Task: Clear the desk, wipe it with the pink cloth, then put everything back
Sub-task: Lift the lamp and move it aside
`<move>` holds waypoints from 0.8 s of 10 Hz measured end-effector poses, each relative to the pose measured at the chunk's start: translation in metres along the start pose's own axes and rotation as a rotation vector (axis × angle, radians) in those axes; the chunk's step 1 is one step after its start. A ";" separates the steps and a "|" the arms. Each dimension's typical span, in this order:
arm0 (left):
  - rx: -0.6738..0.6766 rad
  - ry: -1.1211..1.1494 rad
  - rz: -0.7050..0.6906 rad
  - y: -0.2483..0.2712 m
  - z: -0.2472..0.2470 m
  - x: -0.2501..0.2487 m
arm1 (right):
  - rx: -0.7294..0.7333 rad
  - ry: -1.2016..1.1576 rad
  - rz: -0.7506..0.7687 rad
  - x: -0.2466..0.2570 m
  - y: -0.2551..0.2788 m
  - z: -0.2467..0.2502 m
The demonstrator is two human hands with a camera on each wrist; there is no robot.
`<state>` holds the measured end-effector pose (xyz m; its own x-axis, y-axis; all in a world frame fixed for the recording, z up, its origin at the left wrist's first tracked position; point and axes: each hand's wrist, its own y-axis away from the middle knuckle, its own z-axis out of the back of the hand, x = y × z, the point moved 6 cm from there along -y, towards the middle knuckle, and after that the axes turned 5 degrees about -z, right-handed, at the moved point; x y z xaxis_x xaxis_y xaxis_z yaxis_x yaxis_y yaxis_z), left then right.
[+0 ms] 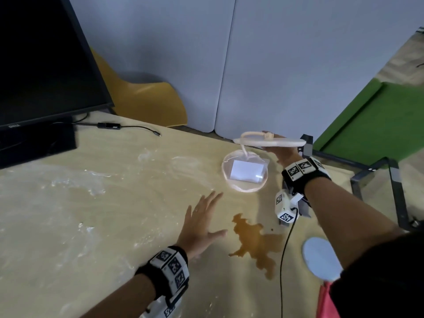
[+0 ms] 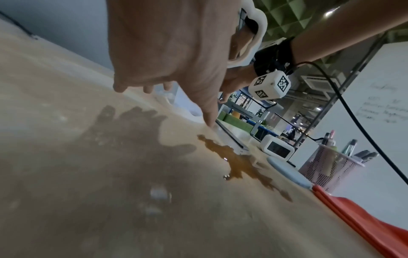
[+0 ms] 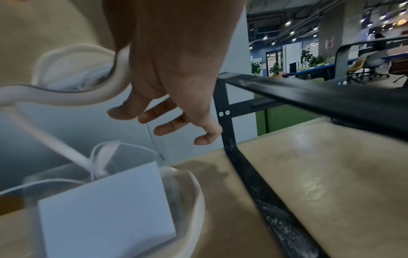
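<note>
We are holding our left hand (image 1: 202,228) over the light wooden desk (image 1: 96,216) with all fingers spread and straight, gripping nothing; from the left wrist view we cannot tell if the fingertips are touching the wood. Just right of this hand a brown liquid spill (image 1: 254,242) is lying on the desk.

Our right hand (image 1: 283,152) is raised above the far right part of the desk and is carrying a flat cream-coloured lid with a loop handle (image 1: 270,140). The lid is resting on the palm and fingers, and in the right wrist view the fingers (image 3: 167,120) are only loosely bent under it. A thin pale cord is hanging from the lid down to a round clear plastic container (image 1: 244,174), which is standing on the desk below and holding a white card (image 1: 246,172).

The pink cloth (image 1: 327,301) is lying at the near right edge of the desk, partly hidden by our right sleeve, and neither hand is touching it. Beside it, a little farther, a pale blue round coaster (image 1: 319,258) is lying. At the far left a black monitor (image 1: 43,63) is standing with a black cable adapter (image 1: 109,125) near its foot. A black metal frame (image 1: 376,177) is standing at the right.
</note>
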<state>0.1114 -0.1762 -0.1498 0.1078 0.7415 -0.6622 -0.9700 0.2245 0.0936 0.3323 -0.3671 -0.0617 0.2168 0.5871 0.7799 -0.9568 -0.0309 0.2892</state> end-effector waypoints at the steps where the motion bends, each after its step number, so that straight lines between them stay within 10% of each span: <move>1: 0.064 -0.167 -0.004 -0.014 0.005 -0.002 | 0.001 -0.067 -0.109 -0.026 -0.007 0.000; 8: 0.162 -0.304 0.000 0.024 0.004 0.009 | -0.289 0.032 -0.070 -0.043 0.038 0.022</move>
<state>0.0897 -0.1616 -0.1501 0.1910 0.8906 -0.4127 -0.9255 0.3035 0.2267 0.2911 -0.4113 -0.0718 0.2822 0.6054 0.7442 -0.9563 0.2391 0.1682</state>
